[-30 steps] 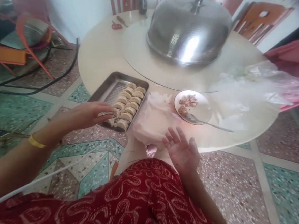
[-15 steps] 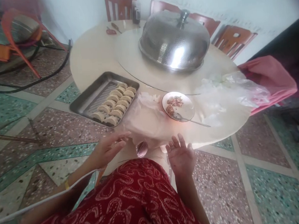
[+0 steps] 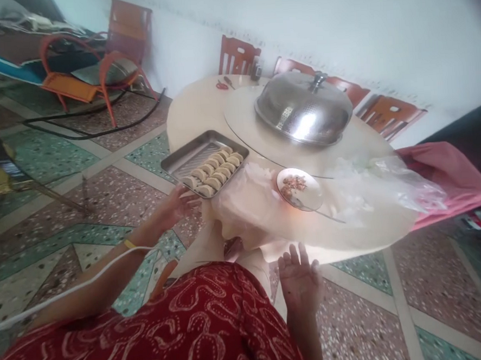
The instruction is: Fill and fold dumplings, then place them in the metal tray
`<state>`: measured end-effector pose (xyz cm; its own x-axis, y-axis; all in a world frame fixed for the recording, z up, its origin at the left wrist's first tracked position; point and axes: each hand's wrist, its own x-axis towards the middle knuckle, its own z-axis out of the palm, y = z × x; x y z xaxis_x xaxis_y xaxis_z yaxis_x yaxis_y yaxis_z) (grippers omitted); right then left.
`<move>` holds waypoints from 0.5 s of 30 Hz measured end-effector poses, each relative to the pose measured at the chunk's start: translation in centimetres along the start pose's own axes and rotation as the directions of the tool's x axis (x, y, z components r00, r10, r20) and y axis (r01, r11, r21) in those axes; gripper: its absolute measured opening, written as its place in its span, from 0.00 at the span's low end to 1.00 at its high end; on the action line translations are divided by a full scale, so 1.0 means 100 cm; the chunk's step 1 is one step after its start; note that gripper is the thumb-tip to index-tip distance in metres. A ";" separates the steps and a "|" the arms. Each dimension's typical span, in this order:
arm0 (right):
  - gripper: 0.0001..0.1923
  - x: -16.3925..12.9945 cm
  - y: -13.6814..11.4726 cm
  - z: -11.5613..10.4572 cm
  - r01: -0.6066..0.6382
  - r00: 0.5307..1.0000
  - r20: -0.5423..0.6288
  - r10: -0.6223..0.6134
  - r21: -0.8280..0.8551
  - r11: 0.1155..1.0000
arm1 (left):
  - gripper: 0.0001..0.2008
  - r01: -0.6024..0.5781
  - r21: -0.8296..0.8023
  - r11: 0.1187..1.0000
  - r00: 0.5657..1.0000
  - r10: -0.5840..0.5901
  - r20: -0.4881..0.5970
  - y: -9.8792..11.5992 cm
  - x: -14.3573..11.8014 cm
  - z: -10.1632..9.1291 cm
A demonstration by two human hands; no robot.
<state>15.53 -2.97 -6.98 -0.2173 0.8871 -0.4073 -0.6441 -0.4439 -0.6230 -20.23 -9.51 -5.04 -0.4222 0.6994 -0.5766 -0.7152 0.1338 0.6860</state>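
Note:
My left hand [image 3: 177, 206] reaches to the near edge of a dark metal baking tray [image 3: 178, 166], its fingers stretched out. Whether they touch the tray I cannot tell. Two rows of dumplings [image 3: 219, 175] lie along the tray's right side. My right hand [image 3: 300, 279] is off the table's front edge, palm up, fingers apart, with nothing in it. Between the hands, a thin plastic sheet [image 3: 245, 198] covers the table's front. Just beyond the right hand sits a white plate [image 3: 312, 189] with some chopped filling [image 3: 293, 185] and a spoon whose handle [image 3: 330, 218] sticks out to the right.
A big steel domed lid [image 3: 303, 108] stands on the turntable of the round table [image 3: 191, 109]. Crumpled clear plastic bags [image 3: 404, 189] lie at the right, by a pink cloth-covered seat [image 3: 456, 172]. Red scissors [image 3: 221, 85] lie at the back; a rocking chair [image 3: 107, 74] stands left.
The view has tilted up and turned left, so the table sits lower and further right. My left hand has moved from the table's front to the tray's near edge. The right hand stays open.

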 end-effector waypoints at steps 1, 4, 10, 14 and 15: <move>0.18 -0.002 0.000 0.000 0.001 1.000 0.005 -0.001 0.007 1.000 | 0.16 0.011 0.020 1.000 1.000 -0.011 0.004 0.005 0.004 0.000; 0.17 -0.006 0.000 0.004 0.008 1.000 0.003 -0.008 0.046 0.999 | 0.17 0.052 0.089 0.995 0.999 -0.052 -0.003 0.016 0.015 0.004; 0.15 -0.013 -0.006 0.007 0.045 0.998 -0.051 -0.041 0.081 0.996 | 0.14 -0.034 0.182 0.983 0.999 0.030 0.023 0.033 0.030 0.007; 0.15 -0.017 -0.010 0.001 0.065 0.995 -0.083 -0.059 0.073 0.995 | 0.14 -0.077 0.191 0.979 0.997 0.082 -0.013 0.042 0.037 0.003; 0.16 -0.017 -0.011 -0.002 0.065 0.994 -0.090 -0.059 0.074 0.995 | 0.13 -0.076 0.189 0.979 0.996 0.081 -0.024 0.044 0.039 0.001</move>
<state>16.73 -4.05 -5.70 -0.1121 0.8965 -0.4287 -0.7094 -0.3743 -0.5972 -24.95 -6.14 -4.27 -0.4920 0.6912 -0.5292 -0.5634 0.2105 0.7989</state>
